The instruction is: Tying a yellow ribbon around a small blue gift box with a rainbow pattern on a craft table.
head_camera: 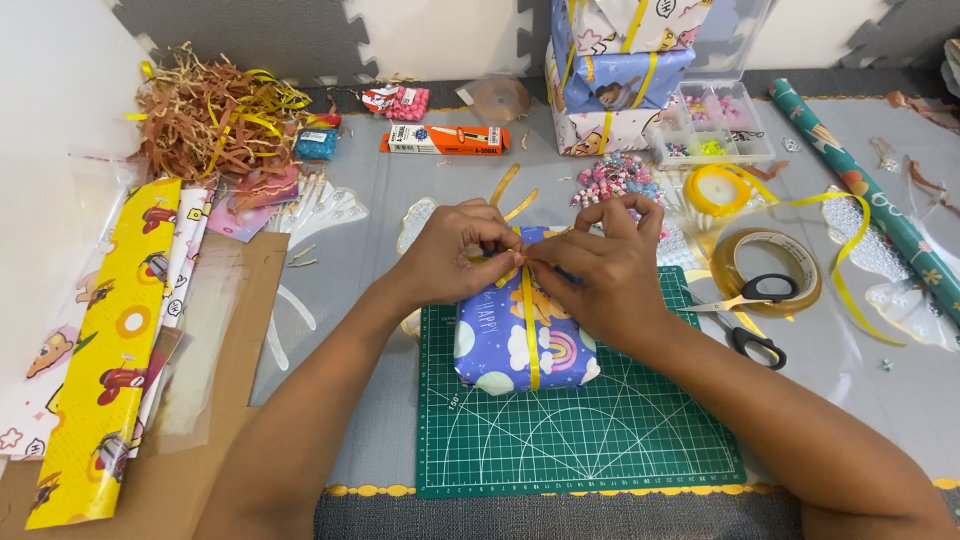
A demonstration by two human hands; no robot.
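A small box wrapped in blue patterned paper (500, 350) lies on a green cutting mat (560, 440). A yellow ribbon (530, 340) runs lengthwise over the top of the box. My left hand (450, 255) and my right hand (600, 265) meet over the far end of the box, each pinching the ribbon between fingertips. Two loose ribbon ends (510, 195) stick out past my fingers toward the back. What the ribbon forms under my fingers is hidden.
Black-handled scissors (745, 315) and a roll of clear tape (765, 265) lie to the right, beside a yellow ribbon spool (715, 188). Stacked wrapped boxes (610, 85) and a bead organizer (715, 125) stand behind. A teal paper roll (865, 190), brown paper shreds (205, 120) and yellow wrapping sheets (105, 360) surround the mat.
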